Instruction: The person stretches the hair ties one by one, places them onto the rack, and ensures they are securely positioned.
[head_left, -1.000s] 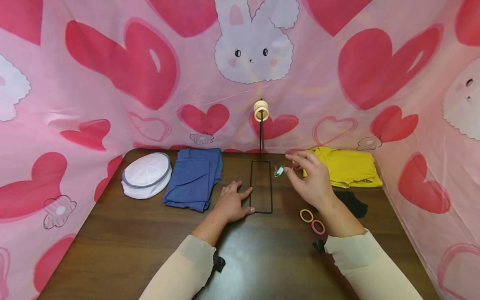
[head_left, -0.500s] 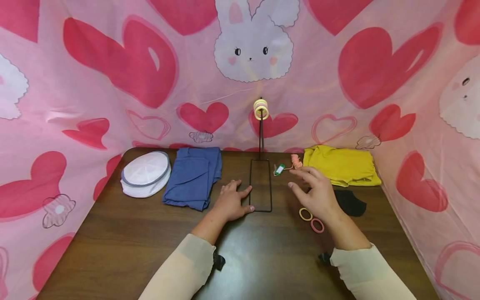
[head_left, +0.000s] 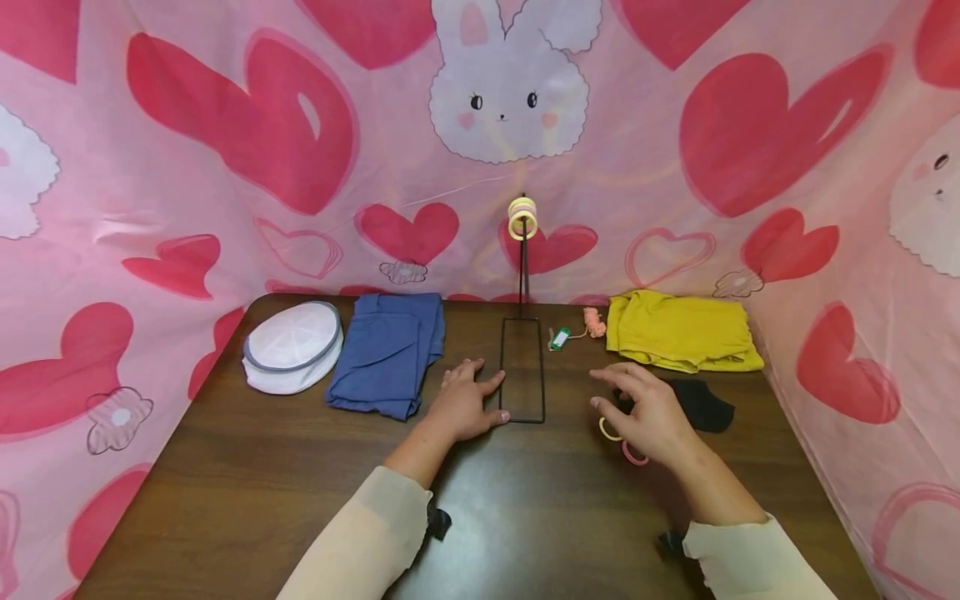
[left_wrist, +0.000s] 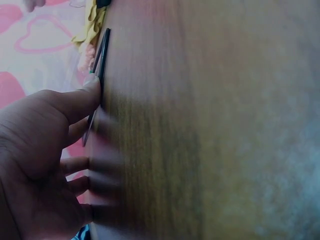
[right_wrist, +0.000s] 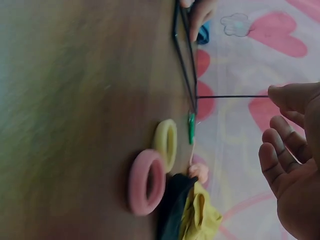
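On the brown table stands a black wire stand [head_left: 542, 367] with a rectangular base and a thin upright post. Several pale yellow and pink hair ties [head_left: 522, 220] hang at its top. My left hand [head_left: 467, 404] rests at the base's near left side, thumb on the corner and index finger at the side wire. My right hand [head_left: 651, 414] is held above the table with fingers loosely spread and nothing in them. Below it lie a yellow hair tie [right_wrist: 160, 142] and a pink hair tie [right_wrist: 138, 185], partly covered by the hand in the head view.
A white mesh round item [head_left: 292, 337] and folded blue cloth [head_left: 386, 354] lie at left. Folded yellow cloth [head_left: 682, 333] and a black cloth piece [head_left: 705, 406] are at right. Near the stand lie a green-and-white tag [head_left: 560, 338] and coral cord [head_left: 594, 322].
My right hand has drawn back toward me from the tag and coral cord, uncovering the cord, and now overlaps the loose hair ties. The left hand stays on the stand's base.
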